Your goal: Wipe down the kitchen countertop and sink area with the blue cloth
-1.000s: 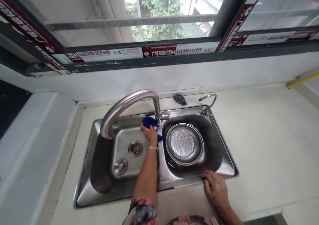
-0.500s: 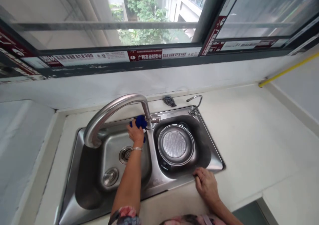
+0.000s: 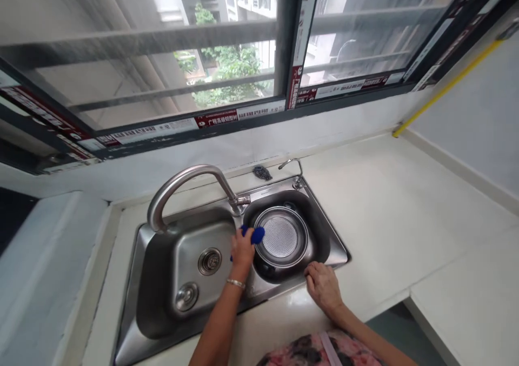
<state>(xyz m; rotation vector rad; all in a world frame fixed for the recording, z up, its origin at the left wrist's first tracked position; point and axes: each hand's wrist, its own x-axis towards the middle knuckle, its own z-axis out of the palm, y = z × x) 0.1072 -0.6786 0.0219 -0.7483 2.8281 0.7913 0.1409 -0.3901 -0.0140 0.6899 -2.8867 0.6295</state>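
Observation:
My left hand [image 3: 242, 250] is closed around a blue cloth [image 3: 256, 234] and presses it on the divider between the two basins of the stainless steel sink [image 3: 156, 323]. The curved faucet [image 3: 184, 179] rises just behind it. My right hand [image 3: 322, 286] rests palm down, fingers spread, on the sink's front rim beside the right basin. A round metal strainer bowl [image 3: 281, 239] sits in that right basin. The left basin shows a drain [image 3: 210, 261] and a smaller plug [image 3: 186, 297].
A pale countertop [image 3: 389, 204] runs to the right of the sink. A dark scouring pad [image 3: 262, 172] and a small second tap [image 3: 292, 167] sit behind the sink. A wide window [image 3: 227, 74] spans the wall above, and a yellow pipe [image 3: 441, 93] runs up the right wall.
My left hand has drawn the blue cloth from the faucet base toward me along the divider. The view has swung right and pulled back; my right hand stays on the front rim.

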